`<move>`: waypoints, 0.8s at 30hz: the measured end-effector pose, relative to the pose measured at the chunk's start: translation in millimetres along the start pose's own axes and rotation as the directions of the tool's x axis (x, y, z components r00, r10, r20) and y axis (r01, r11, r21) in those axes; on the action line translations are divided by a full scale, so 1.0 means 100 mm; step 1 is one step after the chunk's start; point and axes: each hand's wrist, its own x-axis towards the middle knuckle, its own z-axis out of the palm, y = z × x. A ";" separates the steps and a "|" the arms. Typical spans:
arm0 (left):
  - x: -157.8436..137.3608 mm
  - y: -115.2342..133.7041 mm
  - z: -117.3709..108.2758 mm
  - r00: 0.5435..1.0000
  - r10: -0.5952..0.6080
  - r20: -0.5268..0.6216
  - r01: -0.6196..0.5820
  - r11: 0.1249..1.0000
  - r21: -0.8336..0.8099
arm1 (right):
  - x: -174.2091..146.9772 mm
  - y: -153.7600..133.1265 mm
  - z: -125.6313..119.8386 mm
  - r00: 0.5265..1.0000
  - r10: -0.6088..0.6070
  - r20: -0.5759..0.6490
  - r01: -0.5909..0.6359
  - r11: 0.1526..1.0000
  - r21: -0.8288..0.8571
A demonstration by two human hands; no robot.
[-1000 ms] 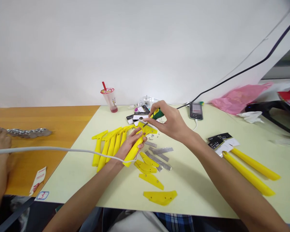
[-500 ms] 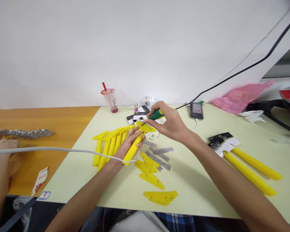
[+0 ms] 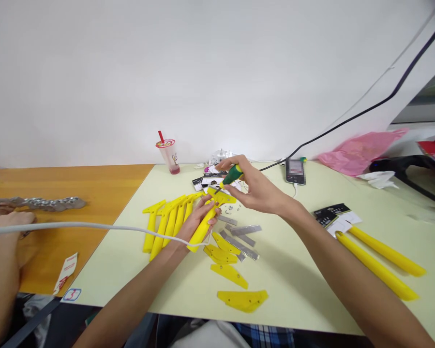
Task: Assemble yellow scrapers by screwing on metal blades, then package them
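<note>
My left hand (image 3: 194,221) is wrapped round the handle of a yellow scraper (image 3: 202,231), its head pointing away from me. In my right hand (image 3: 255,187) is a green and yellow screwdriver (image 3: 232,175), held by thumb and fingers near the handle. The shaft slants down to the scraper's head; whether its tip sits in a screw is too small to tell. Left of these, several yellow scrapers (image 3: 170,220) lie in a row. Nearer me are loose yellow head plates (image 3: 242,300), with metal blades (image 3: 246,229) and tiny screws (image 3: 232,209) beside them.
Two yellow handles (image 3: 380,263) and black-and-white cards (image 3: 335,215) lie at the right. Toward the wall stand a drink cup (image 3: 171,157) and a phone-like device (image 3: 295,170). A pale cable (image 3: 130,228) crosses before my left forearm. At far left, another person's hand (image 3: 14,220) touches a metal chain-like strip (image 3: 53,203).
The screwdriver stands a little steeper, and my right fingers have loosened and shifted on its handle. My left hand keeps its hold on the scraper. The whole view has shifted slightly.
</note>
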 end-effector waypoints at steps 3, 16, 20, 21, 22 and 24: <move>0.00 0.01 -0.01 1.000 0.004 0.014 -0.005 1.000 0.020 | -0.01 0.03 0.05 0.998 0.012 -0.061 -0.012 1.000 -0.008; -0.11 0.10 0.29 0.996 0.086 -0.002 -0.086 0.992 0.096 | -0.02 -0.11 0.17 0.974 0.070 -0.218 -0.071 0.997 0.002; -0.14 0.12 0.41 0.992 0.109 0.060 -0.116 0.982 0.150 | -0.03 -0.17 0.20 0.917 0.030 -0.398 -0.053 0.998 -0.047; -0.14 0.13 0.44 0.989 0.122 0.080 -0.134 0.977 0.164 | -0.04 -0.19 0.21 0.900 0.018 -0.436 -0.047 0.997 -0.056; -0.14 0.14 0.47 0.986 0.135 0.100 -0.152 0.972 0.180 | -0.05 -0.21 0.21 0.882 0.005 -0.472 -0.041 0.997 -0.066; -0.13 0.16 0.51 0.978 0.148 0.144 -0.177 0.960 0.217 | -0.08 -0.25 0.21 0.847 -0.031 -0.530 -0.018 0.996 -0.087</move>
